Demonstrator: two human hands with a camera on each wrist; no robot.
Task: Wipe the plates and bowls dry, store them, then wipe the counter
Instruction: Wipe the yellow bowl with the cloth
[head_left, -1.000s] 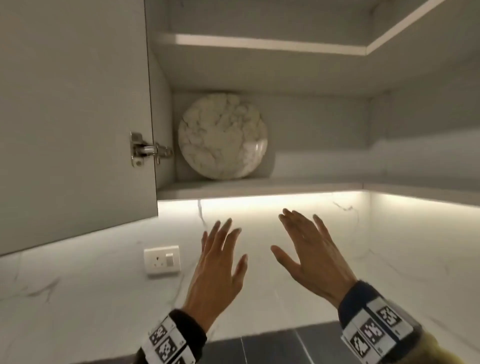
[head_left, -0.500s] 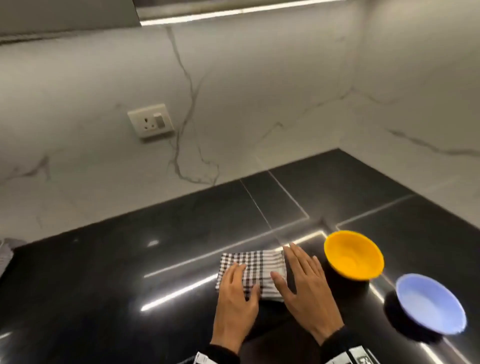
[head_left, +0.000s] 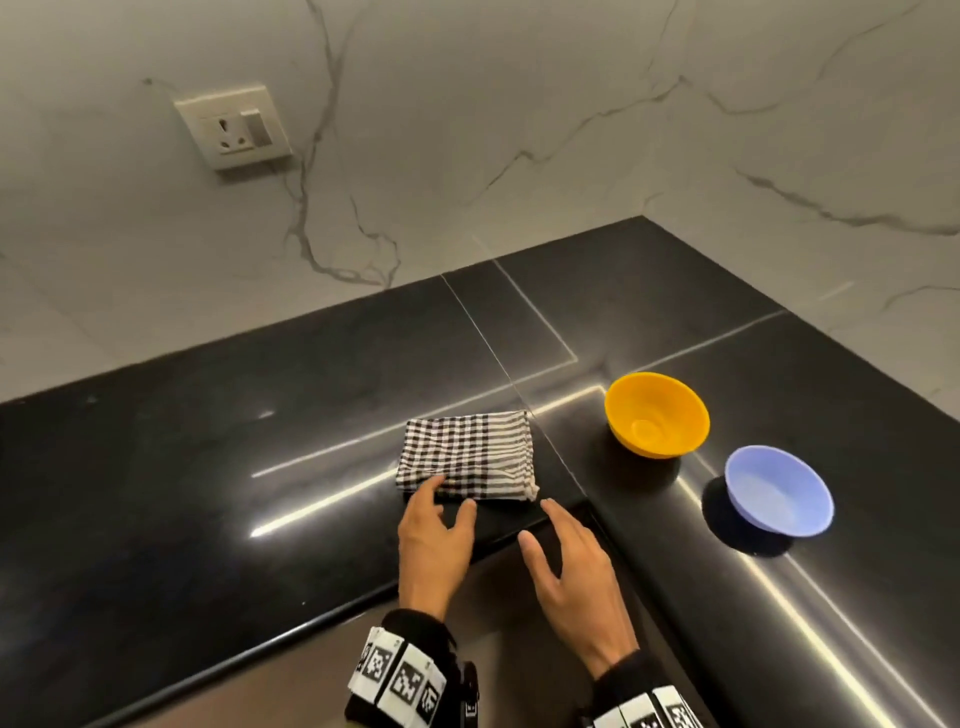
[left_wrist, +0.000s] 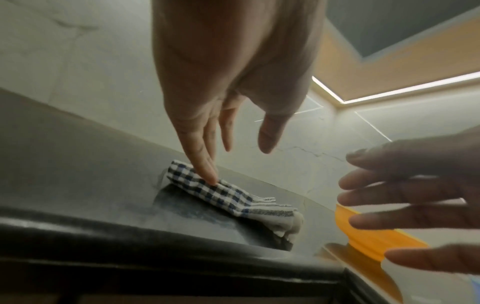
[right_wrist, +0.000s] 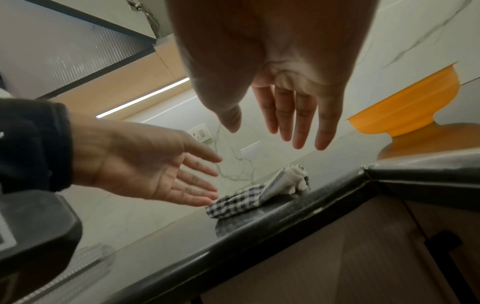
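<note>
A folded black-and-white checked cloth (head_left: 467, 455) lies on the black counter (head_left: 208, 467) near its inner corner. My left hand (head_left: 434, 540) hovers at the cloth's near left edge with straight fingers, the fingertips (left_wrist: 210, 174) just touching the cloth (left_wrist: 228, 197). My right hand (head_left: 571, 566) floats open just short of the cloth's near right corner, holding nothing. An orange bowl (head_left: 657, 413) stands upright right of the cloth, and a pale blue bowl (head_left: 778, 488) beyond it to the right. The right wrist view shows the cloth (right_wrist: 249, 197) and the orange bowl (right_wrist: 413, 107).
A marble backsplash with a wall socket (head_left: 234, 127) rises behind the counter. The counter turns an L-shaped corner; its front edge (head_left: 260, 644) runs below my wrists. A lit strip (left_wrist: 389, 92) under the upper cabinet shows in the left wrist view.
My view dropped from the open cabinet holding a round plate down to the counter. Both hands came down onto the cloth, then drew back toward its near edge.
</note>
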